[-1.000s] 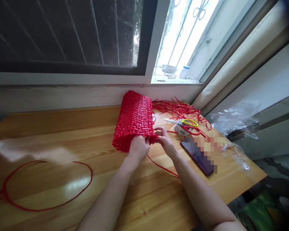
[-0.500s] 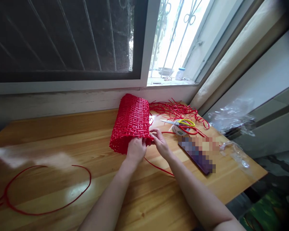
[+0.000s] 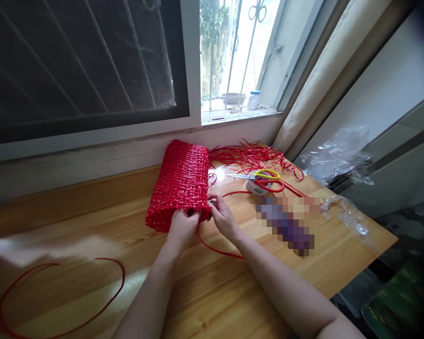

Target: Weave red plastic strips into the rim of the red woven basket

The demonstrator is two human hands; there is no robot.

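A red woven basket [image 3: 182,176] lies on its side on the wooden table, its open end facing me. My left hand [image 3: 184,222] reaches into the mouth, with its fingers bent around the rim and partly hidden inside. At the rim's right corner, the fingers of my right hand [image 3: 221,214] are closed in a pinch on the edge. From under the rim near my hands a red strand [image 3: 215,249] curves down and right, passing behind my right forearm.
Scissors [image 3: 257,176] with yellow and red handles rest on a white roll [image 3: 257,187]. Behind them lies a tangle of red strands [image 3: 247,155]. A blurred-out dark object [image 3: 286,226], clear plastic [image 3: 349,214] and a looped red strand [image 3: 122,278] also lie on the table [image 3: 92,197].
The camera view has shifted, so the basket and both hands appear further left. Both hands stay at the basket's rim, with only slight finger movement on the right.
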